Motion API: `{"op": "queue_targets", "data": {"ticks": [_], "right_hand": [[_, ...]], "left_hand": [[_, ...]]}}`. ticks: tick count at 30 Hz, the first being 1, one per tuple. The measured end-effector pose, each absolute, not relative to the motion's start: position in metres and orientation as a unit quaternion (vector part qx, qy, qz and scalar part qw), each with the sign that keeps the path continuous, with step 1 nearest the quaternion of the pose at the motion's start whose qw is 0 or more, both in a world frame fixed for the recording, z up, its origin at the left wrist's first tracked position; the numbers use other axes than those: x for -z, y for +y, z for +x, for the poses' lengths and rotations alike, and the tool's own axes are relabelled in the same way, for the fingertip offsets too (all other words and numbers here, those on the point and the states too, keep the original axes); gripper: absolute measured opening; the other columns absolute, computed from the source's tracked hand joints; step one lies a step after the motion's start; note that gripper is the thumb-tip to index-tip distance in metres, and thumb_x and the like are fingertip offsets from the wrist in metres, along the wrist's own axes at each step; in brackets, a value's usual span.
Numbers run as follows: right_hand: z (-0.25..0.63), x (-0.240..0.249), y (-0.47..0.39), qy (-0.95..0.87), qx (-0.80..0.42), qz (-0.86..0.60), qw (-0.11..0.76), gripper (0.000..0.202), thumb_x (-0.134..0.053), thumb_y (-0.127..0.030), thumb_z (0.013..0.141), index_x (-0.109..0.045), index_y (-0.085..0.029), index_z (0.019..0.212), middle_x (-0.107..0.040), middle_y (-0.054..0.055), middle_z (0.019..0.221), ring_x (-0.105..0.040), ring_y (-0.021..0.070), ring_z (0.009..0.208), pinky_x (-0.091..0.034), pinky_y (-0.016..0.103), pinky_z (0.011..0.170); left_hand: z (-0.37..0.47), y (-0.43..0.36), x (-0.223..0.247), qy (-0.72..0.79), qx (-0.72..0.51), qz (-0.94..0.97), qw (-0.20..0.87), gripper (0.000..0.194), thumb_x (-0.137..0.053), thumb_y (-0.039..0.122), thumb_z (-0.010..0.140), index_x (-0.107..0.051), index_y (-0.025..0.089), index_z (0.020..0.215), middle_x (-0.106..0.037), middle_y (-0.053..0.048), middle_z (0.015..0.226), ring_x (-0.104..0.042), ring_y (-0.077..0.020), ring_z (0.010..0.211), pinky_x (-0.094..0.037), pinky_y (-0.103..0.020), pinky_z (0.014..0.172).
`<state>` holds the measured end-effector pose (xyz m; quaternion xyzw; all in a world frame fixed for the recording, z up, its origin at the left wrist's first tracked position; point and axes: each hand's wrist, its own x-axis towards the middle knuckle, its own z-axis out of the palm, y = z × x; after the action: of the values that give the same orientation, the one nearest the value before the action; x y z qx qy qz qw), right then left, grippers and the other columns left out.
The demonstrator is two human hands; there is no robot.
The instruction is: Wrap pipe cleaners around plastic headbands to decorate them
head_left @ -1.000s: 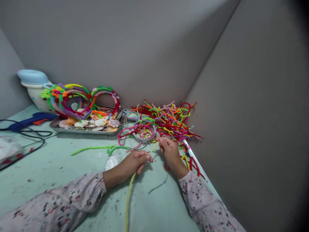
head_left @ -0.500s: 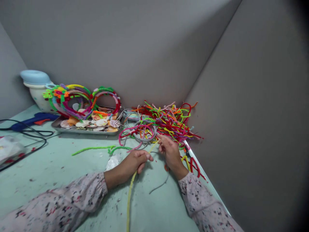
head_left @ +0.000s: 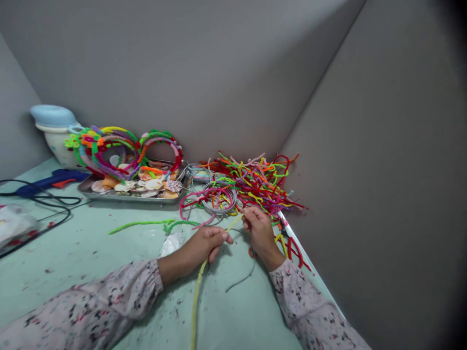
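Note:
A long yellow pipe cleaner (head_left: 197, 296) runs up from the bottom of the view through my left hand (head_left: 207, 243), whose thumb and fingers are closed on it. Its upper end spans the gap to my right hand (head_left: 257, 228), where thumb and forefinger pinch the tip. A thin grey wire (head_left: 242, 280) curves on the table below my right hand. Just beyond my hands lies a coil of grey wire (head_left: 221, 210), tangled with pink and red pipe cleaners. Green pipe cleaners (head_left: 142, 224) rest left of the coil.
A heap of coloured pipe cleaners (head_left: 251, 180) lies against the wall. A metal tray (head_left: 127, 198) of shells bears fuzzy headbands (head_left: 109, 133). At left are a blue glue gun (head_left: 47, 182), its black cable (head_left: 65, 209) and a blue-lidded container (head_left: 60, 141). Crumpled foil (head_left: 171, 244) sits near my left wrist.
My right fingertips have shifted slightly down and right, and the fingers have closed in to a tighter pinch on the yellow pipe cleaner's end. My left hand has barely moved.

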<state>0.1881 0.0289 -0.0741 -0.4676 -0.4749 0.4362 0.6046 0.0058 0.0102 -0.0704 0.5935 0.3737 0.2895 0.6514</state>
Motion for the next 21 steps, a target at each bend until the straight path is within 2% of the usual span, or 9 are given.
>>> {"op": "queue_targets", "data": {"ticks": [3, 7, 13, 18, 21], "right_hand": [[0.1884, 0.0701, 0.0292, -0.469, -0.437, -0.457, 0.616, 0.022, -0.063, -0.038, 0.079, -0.060, -0.020, 0.068, -0.048, -0.005, 0.055, -0.039, 0.0077, 0.048, -0.028, 0.021, 0.045], [0.1881, 0.0661, 0.0297, -0.419, -0.512, -0.439, 0.608, 0.022, -0.067, -0.038, 0.075, -0.059, -0.019, 0.068, -0.049, -0.006, 0.057, -0.039, 0.0062, 0.046, -0.025, 0.020, 0.042], [0.1856, 0.0643, 0.0258, -0.421, -0.582, -0.406, 0.565, 0.026, -0.067, -0.043, 0.075, -0.067, -0.020, 0.085, -0.058, -0.003, 0.067, -0.047, 0.0064, 0.048, -0.030, 0.018, 0.041], [0.1815, 0.0670, 0.0233, -0.443, -0.578, -0.412, 0.548, 0.026, -0.066, -0.042, 0.076, -0.070, -0.018, 0.084, -0.057, -0.003, 0.057, -0.045, 0.0059, 0.045, -0.031, 0.017, 0.042], [0.1831, 0.0694, 0.0258, -0.426, -0.567, -0.424, 0.563, 0.026, -0.067, -0.044, 0.077, -0.070, -0.018, 0.081, -0.058, -0.002, 0.061, -0.045, 0.0054, 0.046, -0.031, 0.017, 0.041]], "left_hand": [[0.0057, 0.0098, 0.0691, 0.365, -0.287, 0.594, 0.657, 0.035, -0.051, 0.044, 0.085, -0.068, 0.013, 0.087, -0.039, 0.007, 0.037, -0.027, -0.0070, 0.036, -0.018, -0.021, 0.044], [0.0050, 0.0089, 0.0685, 0.365, -0.289, 0.595, 0.655, 0.040, -0.051, 0.049, 0.085, -0.069, 0.013, 0.089, -0.040, 0.007, 0.038, -0.028, -0.0074, 0.037, -0.019, -0.021, 0.044], [0.0050, 0.0096, 0.0710, 0.370, -0.301, 0.586, 0.654, 0.041, -0.050, 0.050, 0.085, -0.068, 0.013, 0.088, -0.040, 0.007, 0.038, -0.029, -0.0073, 0.036, -0.020, -0.021, 0.043], [0.0064, 0.0094, 0.0712, 0.370, -0.308, 0.577, 0.659, 0.039, -0.052, 0.049, 0.085, -0.068, 0.014, 0.088, -0.040, 0.006, 0.037, -0.028, -0.0064, 0.035, -0.019, -0.020, 0.041], [0.0067, 0.0095, 0.0718, 0.372, -0.308, 0.557, 0.676, 0.040, -0.051, 0.050, 0.085, -0.065, 0.014, 0.095, -0.042, 0.006, 0.039, -0.027, -0.0068, 0.035, -0.018, -0.019, 0.039]]}}
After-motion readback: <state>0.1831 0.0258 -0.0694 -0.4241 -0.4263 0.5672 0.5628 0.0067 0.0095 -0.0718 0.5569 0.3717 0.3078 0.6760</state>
